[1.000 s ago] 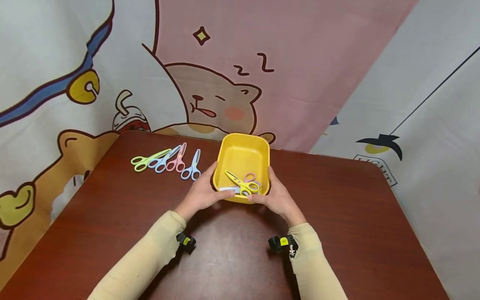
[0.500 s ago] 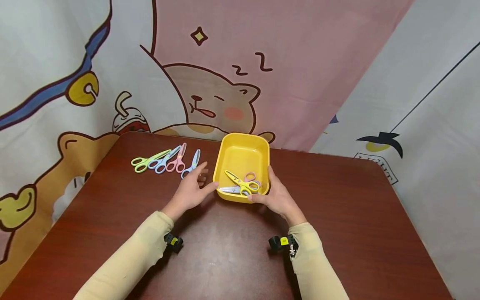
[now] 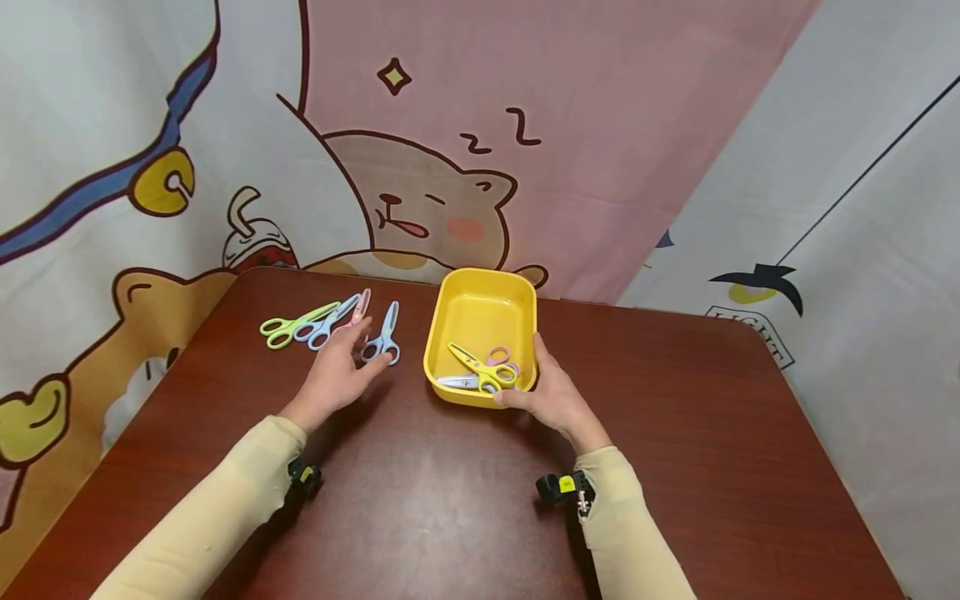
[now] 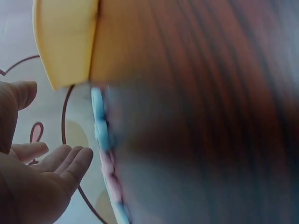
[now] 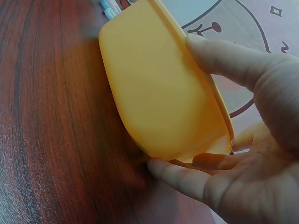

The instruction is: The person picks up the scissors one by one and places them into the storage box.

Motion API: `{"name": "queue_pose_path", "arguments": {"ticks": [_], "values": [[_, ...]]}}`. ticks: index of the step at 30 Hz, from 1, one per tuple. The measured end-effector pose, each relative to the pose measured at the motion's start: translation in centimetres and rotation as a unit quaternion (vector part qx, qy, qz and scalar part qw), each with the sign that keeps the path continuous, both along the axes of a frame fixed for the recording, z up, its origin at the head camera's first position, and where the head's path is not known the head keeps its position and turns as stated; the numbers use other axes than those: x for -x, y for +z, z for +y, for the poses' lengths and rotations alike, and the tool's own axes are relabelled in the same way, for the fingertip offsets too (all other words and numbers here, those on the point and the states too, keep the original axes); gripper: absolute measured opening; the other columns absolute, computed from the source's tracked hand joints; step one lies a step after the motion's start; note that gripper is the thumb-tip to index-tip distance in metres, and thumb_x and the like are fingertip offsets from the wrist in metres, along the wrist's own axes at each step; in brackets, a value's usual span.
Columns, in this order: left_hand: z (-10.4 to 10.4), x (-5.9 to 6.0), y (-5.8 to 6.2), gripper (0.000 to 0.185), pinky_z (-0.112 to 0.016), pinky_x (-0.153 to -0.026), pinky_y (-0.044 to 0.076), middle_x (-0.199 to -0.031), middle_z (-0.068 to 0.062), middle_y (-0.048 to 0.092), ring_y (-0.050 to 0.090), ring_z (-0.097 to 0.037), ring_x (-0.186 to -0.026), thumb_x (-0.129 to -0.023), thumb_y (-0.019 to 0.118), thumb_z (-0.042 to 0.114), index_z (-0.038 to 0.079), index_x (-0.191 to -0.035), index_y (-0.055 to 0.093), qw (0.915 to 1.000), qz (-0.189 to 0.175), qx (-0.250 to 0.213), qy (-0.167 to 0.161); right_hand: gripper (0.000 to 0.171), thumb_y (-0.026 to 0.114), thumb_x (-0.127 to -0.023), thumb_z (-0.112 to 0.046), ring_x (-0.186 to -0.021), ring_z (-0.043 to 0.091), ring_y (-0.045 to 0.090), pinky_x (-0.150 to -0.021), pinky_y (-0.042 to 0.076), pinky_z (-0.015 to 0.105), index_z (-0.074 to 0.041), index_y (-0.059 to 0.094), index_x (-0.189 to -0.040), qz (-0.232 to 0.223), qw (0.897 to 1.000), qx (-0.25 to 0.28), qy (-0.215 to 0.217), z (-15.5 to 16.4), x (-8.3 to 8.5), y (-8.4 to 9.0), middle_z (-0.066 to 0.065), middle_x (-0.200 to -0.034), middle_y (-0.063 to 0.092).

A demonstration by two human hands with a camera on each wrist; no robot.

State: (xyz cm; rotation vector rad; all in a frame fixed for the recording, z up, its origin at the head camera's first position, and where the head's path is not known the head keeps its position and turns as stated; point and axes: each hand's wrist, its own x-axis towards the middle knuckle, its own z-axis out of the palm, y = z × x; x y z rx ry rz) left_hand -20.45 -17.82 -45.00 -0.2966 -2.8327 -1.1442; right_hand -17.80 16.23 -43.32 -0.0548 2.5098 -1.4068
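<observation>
My right hand (image 3: 558,400) holds the yellow plastic box (image 3: 483,317) at its near right corner. In the right wrist view the thumb lies on the rim and the fingers rest against the side wall (image 5: 154,88). Inside the box, yellow-handled scissors (image 3: 476,362) lie over others with pink and bluish handles. My left hand (image 3: 335,367) hovers above the table, fingers spread, with nothing in its grasp. Beside its thumb are light-blue scissors (image 3: 386,337); its fingertips overlap pink scissors (image 3: 362,306), whose handles are mostly hidden.
Further left on the brown table (image 3: 435,492) lie a second pair of blue scissors (image 3: 330,323) and green scissors (image 3: 288,327), close together. A printed curtain (image 3: 585,183) hangs behind the table's back edge.
My left hand has let go of the box and moved left to the scissors on the table. The right hand keeps its hold, and the box stays in place.
</observation>
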Motion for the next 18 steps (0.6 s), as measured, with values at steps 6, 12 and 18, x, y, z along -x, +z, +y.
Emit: {"name": "queue_pose_path", "arguments": {"ticks": [6, 12, 18], "values": [[-2.4, 0.7, 0.1, 0.070, -0.062, -0.104, 0.044, -0.136, -0.034, 0.055, 0.054, -0.048, -0.122, -0.095, 0.074, 0.021, -0.008, -0.151, 0.044, 0.9987, 0.040, 0.032, 0.007, 0.128, 0.091, -0.078, -0.028, -0.143, 0.032, 0.036, -0.122, 0.028, 0.054, -0.014, 0.000, -0.167, 0.003, 1.000, 0.000, 0.000, 0.0, 0.0, -0.1, 0.015, -0.168, 0.023], [-4.2, 1.3, 0.3, 0.070, -0.064, -0.109, 0.039, -0.145, -0.035, 0.048, 0.046, -0.049, -0.133, -0.095, 0.073, 0.020, -0.010, -0.150, 0.043, 0.9973, 0.045, 0.053, 0.023, 0.128, 0.091, -0.078, -0.025, -0.145, 0.033, 0.036, -0.122, 0.028, 0.053, -0.012, 0.000, -0.167, 0.008, 1.000, 0.000, 0.001, -0.1, 0.0, -0.1, 0.016, -0.169, 0.022], [-5.9, 1.8, 0.2, 0.070, -0.066, -0.110, 0.037, -0.144, -0.035, 0.045, 0.044, -0.050, -0.131, -0.096, 0.071, 0.023, -0.010, -0.150, 0.042, 0.9956, 0.038, 0.073, 0.044, 0.128, 0.092, -0.077, -0.024, -0.146, 0.032, 0.034, -0.123, 0.028, 0.052, -0.012, 0.001, -0.167, 0.011, 1.000, -0.002, 0.000, -0.1, 0.0, -0.1, 0.016, -0.169, 0.021]]}}
